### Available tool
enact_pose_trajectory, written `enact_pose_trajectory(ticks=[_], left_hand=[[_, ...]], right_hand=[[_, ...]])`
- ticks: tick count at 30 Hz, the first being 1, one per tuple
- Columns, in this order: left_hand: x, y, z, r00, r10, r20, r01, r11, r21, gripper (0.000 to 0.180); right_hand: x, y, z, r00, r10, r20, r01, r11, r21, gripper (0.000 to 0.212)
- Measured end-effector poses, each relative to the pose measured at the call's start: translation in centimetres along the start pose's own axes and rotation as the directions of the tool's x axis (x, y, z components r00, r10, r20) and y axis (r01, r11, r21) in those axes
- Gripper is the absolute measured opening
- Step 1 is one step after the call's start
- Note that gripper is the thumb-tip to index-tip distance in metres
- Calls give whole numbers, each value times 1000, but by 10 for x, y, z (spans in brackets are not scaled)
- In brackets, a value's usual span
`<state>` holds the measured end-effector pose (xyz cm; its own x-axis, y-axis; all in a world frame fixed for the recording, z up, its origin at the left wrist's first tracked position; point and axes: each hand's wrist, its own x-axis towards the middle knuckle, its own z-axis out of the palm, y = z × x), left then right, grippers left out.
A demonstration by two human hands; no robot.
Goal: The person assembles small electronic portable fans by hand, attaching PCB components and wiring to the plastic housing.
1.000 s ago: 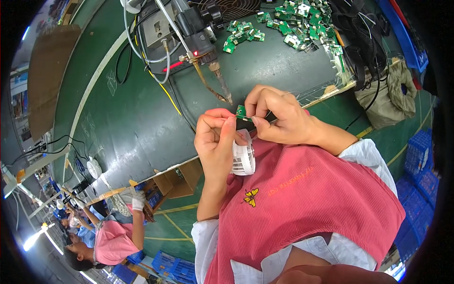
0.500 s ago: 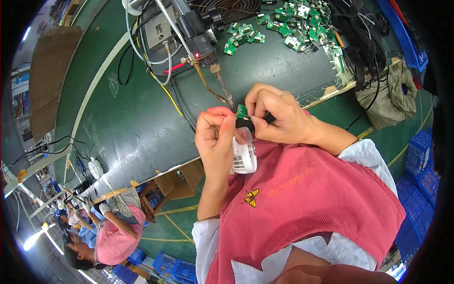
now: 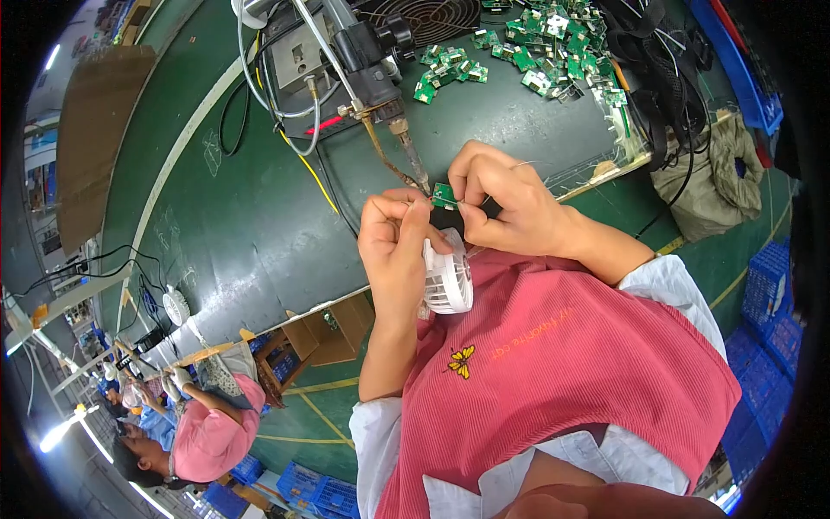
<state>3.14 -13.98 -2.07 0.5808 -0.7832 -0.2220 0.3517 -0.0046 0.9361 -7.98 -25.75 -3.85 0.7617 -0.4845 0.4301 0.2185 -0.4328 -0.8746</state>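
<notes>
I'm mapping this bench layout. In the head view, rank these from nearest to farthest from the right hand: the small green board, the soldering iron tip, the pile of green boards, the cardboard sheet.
1. Small green board: pinched at the right hand fingertips.
2. Soldering iron tip: just up-left.
3. Pile of green boards: top of the bench.
4. Cardboard sheet: far left edge.

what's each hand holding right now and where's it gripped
The right hand pinches a small green circuit board by its right edge. The left hand grips a white round fan housing by its top edge, fingertips also at the board.
</notes>
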Motion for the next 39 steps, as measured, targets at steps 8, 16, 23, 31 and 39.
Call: enact_pose_trajectory(ticks=[8, 16, 23, 31, 39], left_hand=[[3, -1, -2, 1000, 2, 7, -2, 999, -40, 10], [4, 3, 0, 1000, 18, -4, -18, 998, -59, 10], [4, 3, -1, 1000, 27, 3, -27, 998, -48, 10], [3, 3, 0, 999, 32, -3, -32, 999, -13, 11], [2, 3, -2, 1000, 11, -4, -11, 1000, 2, 11]], right_hand=[[6, 2, 1, 1000, -8, 3, 8, 1000, -9, 22], [9, 2, 3, 996, -62, -57, 63, 998, 15, 22], [10, 2, 3, 995, -73, -61, 74, 997, 10, 21], [9, 5, 4, 994, -97, -52, 99, 995, 20, 22], [5, 0, -1, 999, 40, 28, -41, 998, 40, 21]])
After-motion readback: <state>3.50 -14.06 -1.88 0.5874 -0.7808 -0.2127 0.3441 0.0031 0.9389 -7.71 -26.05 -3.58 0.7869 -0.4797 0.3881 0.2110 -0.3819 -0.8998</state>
